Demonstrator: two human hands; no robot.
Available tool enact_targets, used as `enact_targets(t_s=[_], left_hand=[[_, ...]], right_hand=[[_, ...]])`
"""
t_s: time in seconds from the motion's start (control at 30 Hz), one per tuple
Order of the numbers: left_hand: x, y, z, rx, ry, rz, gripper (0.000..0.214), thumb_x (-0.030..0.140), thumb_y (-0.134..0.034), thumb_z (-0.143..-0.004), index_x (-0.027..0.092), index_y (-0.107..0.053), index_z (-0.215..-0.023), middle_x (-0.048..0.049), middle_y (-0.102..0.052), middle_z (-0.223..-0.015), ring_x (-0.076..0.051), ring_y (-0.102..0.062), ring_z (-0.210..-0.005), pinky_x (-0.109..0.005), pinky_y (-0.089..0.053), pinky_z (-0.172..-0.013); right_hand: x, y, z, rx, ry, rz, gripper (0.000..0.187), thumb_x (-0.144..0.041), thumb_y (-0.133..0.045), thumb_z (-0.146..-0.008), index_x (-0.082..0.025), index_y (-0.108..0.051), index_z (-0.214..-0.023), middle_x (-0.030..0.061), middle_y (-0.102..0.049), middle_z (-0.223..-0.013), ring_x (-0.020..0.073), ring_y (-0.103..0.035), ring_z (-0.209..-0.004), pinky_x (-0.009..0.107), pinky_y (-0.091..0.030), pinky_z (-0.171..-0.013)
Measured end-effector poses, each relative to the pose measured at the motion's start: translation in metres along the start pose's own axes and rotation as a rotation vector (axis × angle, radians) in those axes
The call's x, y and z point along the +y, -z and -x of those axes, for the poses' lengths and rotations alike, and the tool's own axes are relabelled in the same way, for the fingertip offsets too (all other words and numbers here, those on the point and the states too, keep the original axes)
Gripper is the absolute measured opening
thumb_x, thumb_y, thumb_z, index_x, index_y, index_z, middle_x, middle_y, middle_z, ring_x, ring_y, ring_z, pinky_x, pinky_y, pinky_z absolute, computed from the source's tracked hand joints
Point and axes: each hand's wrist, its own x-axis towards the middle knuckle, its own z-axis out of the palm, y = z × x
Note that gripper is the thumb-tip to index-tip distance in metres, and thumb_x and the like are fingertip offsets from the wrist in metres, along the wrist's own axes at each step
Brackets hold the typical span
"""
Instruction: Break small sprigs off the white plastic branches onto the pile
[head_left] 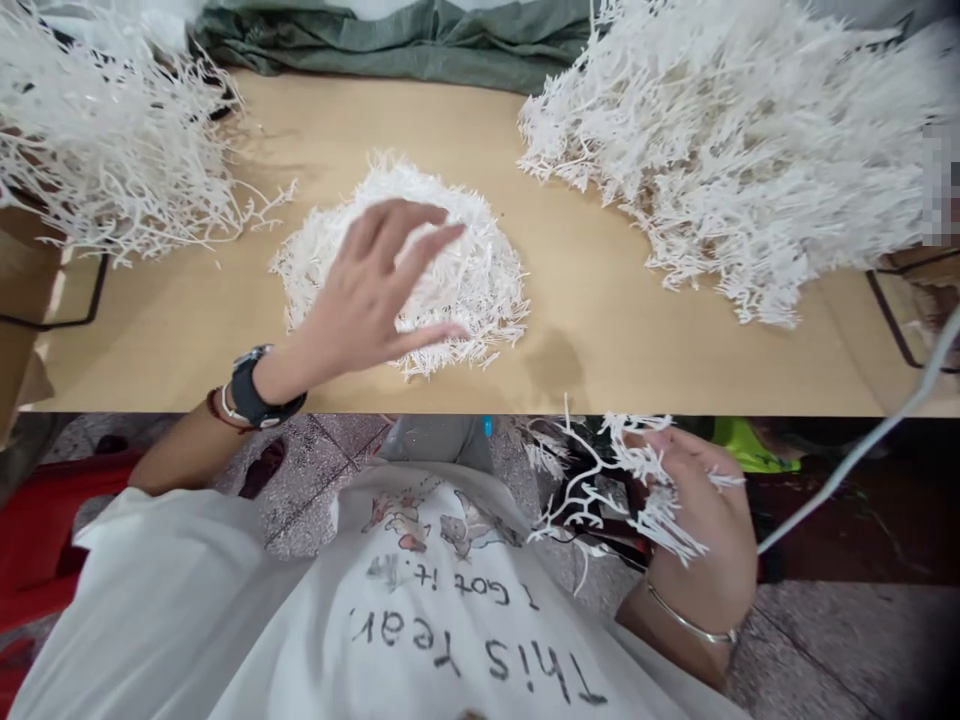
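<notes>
Head view: left hand [367, 295], spread open and empty, hovers over the plucked-tips pile [484, 265], seemingly mid-stripping; right hand [712, 545] clutches a branched white sprig [592, 490] below the table [600, 345] edge

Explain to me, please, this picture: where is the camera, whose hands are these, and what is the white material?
No machine here: a person wears one camera on the head, looking down at their own hands. The left hand, with a wristwatch, is spread open over a small pile of thin white pieces, perhaps plastic, on the tan table; whether it touches is unclear. The right hand, below the table's edge, grips a white branched sprig. A left heap and a right heap of similar white branches are bigger. A green cloth lies at the far edge.
</notes>
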Motion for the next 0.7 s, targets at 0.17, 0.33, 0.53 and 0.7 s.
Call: enact_targets(t_s=[0.17, 0.33, 0.53, 0.7], left_hand=[[0.017, -0.032, 0.009, -0.284, -0.424, 0.09, 0.046, 0.037, -0.028, -0.1, 0.024, -0.026, -0.144, -0.0011, -0.028, -0.154, -0.018, -0.023, -0.143, -0.047, -0.015, -0.119], [0.015, -0.066, 0.006, -0.457, -0.548, 0.164, 0.043, 0.024, -0.022, -0.1, 0.024, -0.033, -0.142, 0.0021, -0.03, -0.152, -0.008, -0.019, -0.142, -0.037, -0.01, -0.122], [0.008, -0.055, -0.003, -0.353, -0.397, 0.212, 0.046, 0.034, -0.035, -0.097, 0.026, -0.032, -0.143, 0.0004, -0.026, -0.154, -0.015, -0.021, -0.143, -0.045, -0.005, -0.121], [0.036, -0.032, 0.053, -0.232, -0.373, 0.241, 0.048, 0.043, -0.044, -0.094, 0.035, -0.034, -0.14, 0.0031, -0.047, -0.143, -0.018, -0.044, -0.132, -0.047, -0.027, -0.117]], right_hand=[[-0.003, -0.001, 0.001, 0.103, -0.052, -0.174, 0.015, -0.021, -0.07, -0.061, -0.018, -0.065, -0.075, 0.0013, -0.064, -0.071, 0.0129, -0.057, -0.057, 0.026, -0.042, -0.053], [-0.001, 0.001, 0.002, 0.182, -0.051, -0.186, 0.015, -0.019, -0.068, -0.062, -0.019, -0.066, -0.076, 0.0014, -0.066, -0.069, 0.0146, -0.06, -0.06, 0.028, -0.045, -0.057], [0.005, 0.001, 0.002, 0.246, -0.012, -0.274, 0.014, -0.018, -0.068, -0.061, -0.017, -0.065, -0.074, -0.0012, -0.061, -0.064, 0.0141, -0.059, -0.06, 0.029, -0.046, -0.059], [0.008, 0.001, 0.003, 0.247, 0.015, -0.327, 0.014, -0.017, -0.069, -0.062, -0.017, -0.066, -0.076, -0.0019, -0.058, -0.064, 0.0138, -0.058, -0.063, 0.028, -0.046, -0.062]])
